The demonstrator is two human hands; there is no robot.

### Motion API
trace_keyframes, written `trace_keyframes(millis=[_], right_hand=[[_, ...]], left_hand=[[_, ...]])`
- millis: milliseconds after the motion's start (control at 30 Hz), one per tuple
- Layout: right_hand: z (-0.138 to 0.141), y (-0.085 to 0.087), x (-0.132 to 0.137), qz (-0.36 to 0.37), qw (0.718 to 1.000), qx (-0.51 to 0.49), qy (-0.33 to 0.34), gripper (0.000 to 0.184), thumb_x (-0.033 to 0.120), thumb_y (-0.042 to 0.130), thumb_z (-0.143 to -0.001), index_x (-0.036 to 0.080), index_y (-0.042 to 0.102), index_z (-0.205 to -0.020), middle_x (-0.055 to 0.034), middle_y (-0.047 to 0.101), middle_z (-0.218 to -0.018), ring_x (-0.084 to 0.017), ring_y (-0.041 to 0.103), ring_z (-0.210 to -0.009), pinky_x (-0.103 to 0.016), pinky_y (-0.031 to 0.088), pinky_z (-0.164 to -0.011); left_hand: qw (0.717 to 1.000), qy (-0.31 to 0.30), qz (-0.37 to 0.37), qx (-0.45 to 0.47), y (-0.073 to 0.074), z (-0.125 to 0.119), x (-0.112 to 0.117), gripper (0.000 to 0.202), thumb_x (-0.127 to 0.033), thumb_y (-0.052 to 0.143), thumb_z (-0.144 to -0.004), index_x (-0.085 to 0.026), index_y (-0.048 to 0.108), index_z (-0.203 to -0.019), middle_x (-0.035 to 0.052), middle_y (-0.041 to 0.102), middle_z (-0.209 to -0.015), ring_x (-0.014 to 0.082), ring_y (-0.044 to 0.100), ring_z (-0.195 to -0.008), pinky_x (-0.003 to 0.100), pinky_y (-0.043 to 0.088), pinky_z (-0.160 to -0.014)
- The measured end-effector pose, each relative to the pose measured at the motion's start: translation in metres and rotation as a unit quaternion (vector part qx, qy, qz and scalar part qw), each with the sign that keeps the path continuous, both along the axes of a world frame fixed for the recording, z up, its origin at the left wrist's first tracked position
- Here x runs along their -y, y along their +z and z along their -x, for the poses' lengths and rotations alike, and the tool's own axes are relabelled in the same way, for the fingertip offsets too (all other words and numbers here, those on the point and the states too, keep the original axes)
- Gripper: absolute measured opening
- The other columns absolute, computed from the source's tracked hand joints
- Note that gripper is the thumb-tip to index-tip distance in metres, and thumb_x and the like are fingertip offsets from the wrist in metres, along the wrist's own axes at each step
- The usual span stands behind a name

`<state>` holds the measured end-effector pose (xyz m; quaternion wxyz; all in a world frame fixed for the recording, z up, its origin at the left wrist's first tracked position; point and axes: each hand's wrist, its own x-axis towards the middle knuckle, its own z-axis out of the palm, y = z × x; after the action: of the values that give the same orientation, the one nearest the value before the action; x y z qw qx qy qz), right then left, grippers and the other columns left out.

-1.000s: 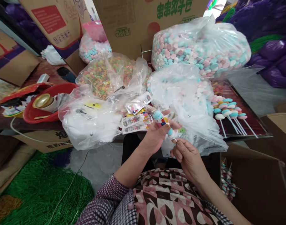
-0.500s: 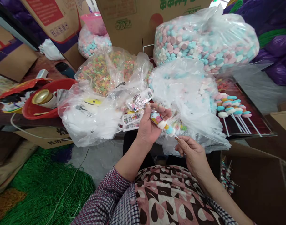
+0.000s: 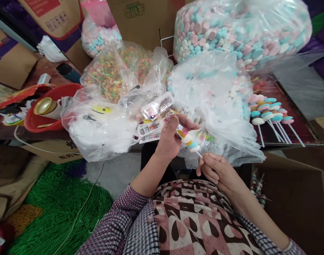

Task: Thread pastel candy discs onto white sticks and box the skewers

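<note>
A marshmallow skewer [image 3: 192, 145] in white, orange and pale blue is held between my hands, tilted down to the right. A colourful printed wrapper [image 3: 181, 131] covers its upper end. My left hand [image 3: 168, 141] is closed around that wrapped end, its fingers hiding part of it. With thumb and fingertips, my right hand [image 3: 217, 170] pinches the white stick [image 3: 199, 154] below the lowest marshmallow. Flat printed wrappers [image 3: 150, 128] lie just beyond my left hand. Several more marshmallow skewers [image 3: 271, 112] rest side by side on the table at the right.
Clear bags of marshmallows [image 3: 239, 35] and small colourful candies [image 3: 111, 71] fill the back. White plastic bags [image 3: 103, 131] cover the middle left. A red basin [image 3: 71, 91] holds a metal bowl. An open carton [image 3: 292, 198] stands lower right, skewers inside.
The view has shifted slightly, so the table's things appear higher. My left fingers have moved over the wrapper and hide more of it. The right hand still pinches the stick.
</note>
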<state>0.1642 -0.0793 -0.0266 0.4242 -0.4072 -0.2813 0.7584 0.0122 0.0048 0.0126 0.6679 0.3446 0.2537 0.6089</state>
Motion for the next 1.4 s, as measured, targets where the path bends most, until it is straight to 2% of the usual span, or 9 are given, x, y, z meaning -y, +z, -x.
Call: trace_keyframes(millis=[100, 233, 467, 600, 767, 900, 1033, 1233, 1400], right_hand=[[0.007, 0.000, 0.000, 0.010, 1.000, -0.013, -0.009, 0.029, 0.046, 0.071, -0.084, 0.019, 0.068, -0.076, 0.0124, 0.032, -0.036, -0.004, 0.026, -0.033, -0.026, 0.047, -0.058], [0.017, -0.004, 0.001, -0.033, 0.995, 0.054, -0.082, 0.028, 0.048, 0.070, -0.085, 0.020, 0.068, -0.082, 0.0109, 0.036, -0.040, -0.006, 0.034, -0.039, -0.025, 0.047, -0.061], [0.016, -0.007, -0.001, -0.045, 0.990, 0.075, -0.115, 0.032, 0.053, 0.069, -0.084, 0.021, 0.068, -0.081, 0.0106, 0.036, -0.042, -0.009, 0.033, -0.041, -0.031, 0.048, -0.065], [0.016, -0.011, 0.000, -0.055, 0.987, 0.095, -0.116, 0.030, 0.050, 0.071, -0.083, 0.021, 0.069, -0.081, 0.0102, 0.038, -0.041, -0.009, 0.036, -0.042, -0.030, 0.047, -0.065], [0.016, -0.014, 0.001, -0.073, 0.983, 0.109, -0.128, 0.029, 0.050, 0.069, -0.086, 0.021, 0.069, -0.082, 0.0104, 0.039, -0.041, -0.008, 0.036, -0.041, -0.029, 0.047, -0.065], [0.015, -0.014, 0.000, -0.079, 0.982, 0.107, -0.132, 0.030, 0.051, 0.068, -0.086, 0.021, 0.068, -0.082, 0.0103, 0.039, -0.041, -0.009, 0.038, -0.041, -0.029, 0.047, -0.064], [0.016, -0.014, 0.000, -0.082, 0.981, 0.123, -0.126, 0.030, 0.051, 0.069, -0.084, 0.021, 0.069, -0.082, 0.0100, 0.039, -0.041, -0.010, 0.037, -0.042, -0.032, 0.048, -0.066], [0.012, -0.017, 0.002, -0.104, 0.971, 0.188, -0.102, 0.036, 0.056, 0.066, -0.084, 0.021, 0.072, -0.084, 0.0079, 0.040, -0.040, -0.011, 0.040, -0.043, -0.029, 0.042, -0.056], [0.011, -0.016, 0.001, -0.099, 0.966, 0.195, -0.137, 0.036, 0.057, 0.067, -0.083, 0.021, 0.070, -0.081, 0.0093, 0.037, -0.039, -0.010, 0.036, -0.040, -0.029, 0.044, -0.056]], left_hand=[[1.000, -0.013, 0.004, -0.027, 0.002, -0.005, 0.005, 0.030, -0.050, 0.074, -0.079, -0.024, 0.065, -0.090, -0.0028, 0.065, -0.068, 0.0178, 0.070, -0.077, 0.037, 0.054, -0.087], [0.999, -0.023, 0.028, -0.034, -0.003, -0.012, 0.013, 0.027, -0.045, 0.073, -0.081, -0.023, 0.063, -0.094, -0.0055, 0.062, -0.062, 0.0161, 0.069, -0.075, 0.036, 0.052, -0.089], [0.997, -0.057, 0.051, -0.028, 0.000, 0.002, 0.009, 0.043, -0.050, 0.077, -0.075, -0.026, 0.064, -0.108, 0.0040, 0.073, -0.103, 0.0213, 0.069, -0.102, 0.034, 0.052, -0.087], [0.997, -0.019, 0.069, -0.020, 0.006, 0.001, 0.004, 0.029, -0.043, 0.075, -0.079, -0.024, 0.066, -0.099, 0.0014, 0.073, -0.086, 0.0201, 0.070, -0.095, 0.034, 0.053, -0.088], [0.990, -0.070, 0.122, -0.011, -0.011, -0.018, 0.023, 0.034, -0.040, 0.078, -0.076, -0.021, 0.064, -0.101, -0.0016, 0.069, -0.071, 0.0189, 0.071, -0.083, 0.033, 0.053, -0.082], [0.982, -0.123, 0.142, -0.026, -0.019, -0.014, 0.029, 0.049, -0.042, 0.084, -0.070, -0.021, 0.064, -0.109, 0.0043, 0.074, -0.092, 0.0196, 0.070, -0.092, 0.031, 0.051, -0.079], [0.991, -0.065, 0.117, 0.027, -0.010, 0.002, 0.016, 0.054, -0.050, 0.083, -0.069, -0.027, 0.063, -0.114, 0.0051, 0.071, -0.115, 0.0219, 0.068, -0.105, 0.035, 0.051, -0.088], [0.992, -0.023, 0.121, 0.011, -0.008, -0.004, 0.010, 0.021, -0.038, 0.075, -0.079, -0.020, 0.066, -0.081, -0.0033, 0.063, -0.066, 0.0149, 0.069, -0.079, 0.033, 0.050, -0.092], [0.990, -0.066, 0.125, -0.023, -0.018, -0.018, 0.024, 0.027, -0.044, 0.076, -0.077, -0.019, 0.066, -0.076, -0.0004, 0.064, -0.069, 0.0182, 0.068, -0.082, 0.033, 0.052, -0.085]])
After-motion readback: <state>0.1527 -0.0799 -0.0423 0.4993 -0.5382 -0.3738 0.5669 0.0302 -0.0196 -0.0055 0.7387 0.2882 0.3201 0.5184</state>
